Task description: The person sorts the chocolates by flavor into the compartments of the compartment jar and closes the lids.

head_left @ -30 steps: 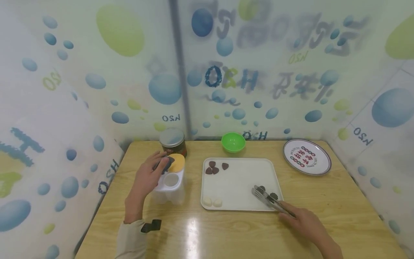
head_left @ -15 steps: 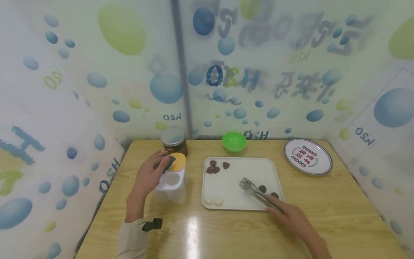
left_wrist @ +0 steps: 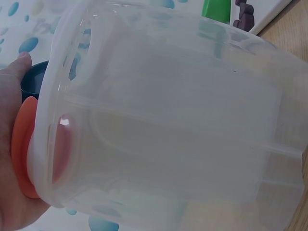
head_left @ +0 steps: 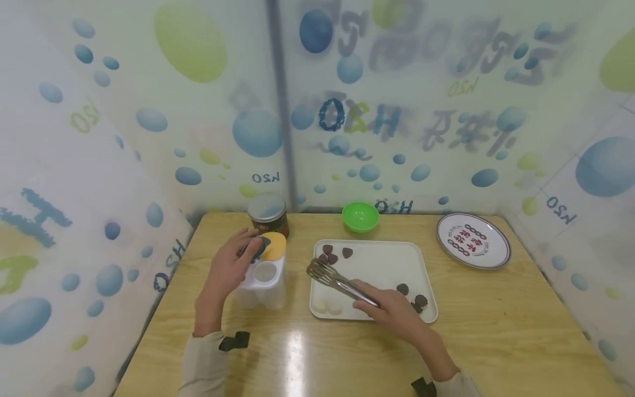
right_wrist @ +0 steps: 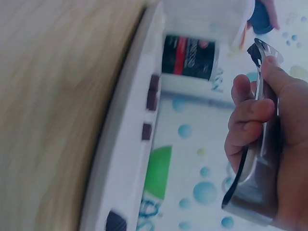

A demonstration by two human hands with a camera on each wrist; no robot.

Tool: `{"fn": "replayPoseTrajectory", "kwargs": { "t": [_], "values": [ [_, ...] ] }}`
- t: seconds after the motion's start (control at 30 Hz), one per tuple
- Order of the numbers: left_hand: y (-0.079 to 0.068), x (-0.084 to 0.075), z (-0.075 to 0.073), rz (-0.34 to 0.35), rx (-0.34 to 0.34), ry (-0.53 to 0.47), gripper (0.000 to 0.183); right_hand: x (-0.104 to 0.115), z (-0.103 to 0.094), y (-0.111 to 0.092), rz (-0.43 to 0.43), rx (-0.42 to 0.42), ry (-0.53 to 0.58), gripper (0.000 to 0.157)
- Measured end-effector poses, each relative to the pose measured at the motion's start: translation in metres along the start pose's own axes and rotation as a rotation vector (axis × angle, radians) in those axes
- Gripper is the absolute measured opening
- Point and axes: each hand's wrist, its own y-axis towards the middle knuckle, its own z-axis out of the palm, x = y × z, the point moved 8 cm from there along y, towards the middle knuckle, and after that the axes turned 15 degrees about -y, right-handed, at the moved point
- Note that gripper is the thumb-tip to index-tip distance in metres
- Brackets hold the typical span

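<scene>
In the head view my left hand [head_left: 230, 262] holds a dark blue cup-like lid [head_left: 254, 249] over the back left of a translucent multi-hole container [head_left: 260, 284]. A yellow lid [head_left: 274, 246] covers one hole, and the front right hole is uncovered. An orange lid [left_wrist: 23, 149] lies under that hand in the left wrist view. My right hand [head_left: 392, 309] grips metal tongs [head_left: 342, 284], whose tips reach the left edge of a white tray [head_left: 377, 270]. The right wrist view shows a dark piece [right_wrist: 253, 54] between the tong tips.
On the tray lie brown pieces [head_left: 347, 252] at back left, white pieces [head_left: 334, 306] at front left and dark ridged pieces [head_left: 420, 300] at right. A tin [head_left: 268, 214], a green bowl [head_left: 360, 217] and a plate [head_left: 473, 241] stand along the back. Patterned walls [head_left: 421, 149] enclose the table.
My right hand has carried the tongs leftward from the dark pieces, across the tray toward the container. The left hand keeps its hold on the dark blue lid in the same place.
</scene>
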Motion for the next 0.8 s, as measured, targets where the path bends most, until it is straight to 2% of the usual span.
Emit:
{"fn": "replayPoseTrajectory", "kwargs": {
  "t": [0.2,0.33,0.53,0.8],
  "values": [
    [0.0,-0.002,-0.001,0.014,-0.008,0.001,0.057,0.042,0.0,0.026,-0.099,-0.067,-0.013,0.047],
    [0.001,-0.004,0.0,0.02,-0.007,0.002,0.056,0.058,0.006,0.04,-0.116,-0.049,-0.032,0.045],
    [0.002,-0.005,0.0,0.029,-0.004,-0.003,0.056,0.067,0.017,0.051,-0.099,0.012,-0.046,0.047],
    [0.001,-0.005,0.0,0.031,-0.002,-0.012,0.055,0.069,0.022,0.052,-0.097,0.022,-0.047,0.061]
  ]
}}
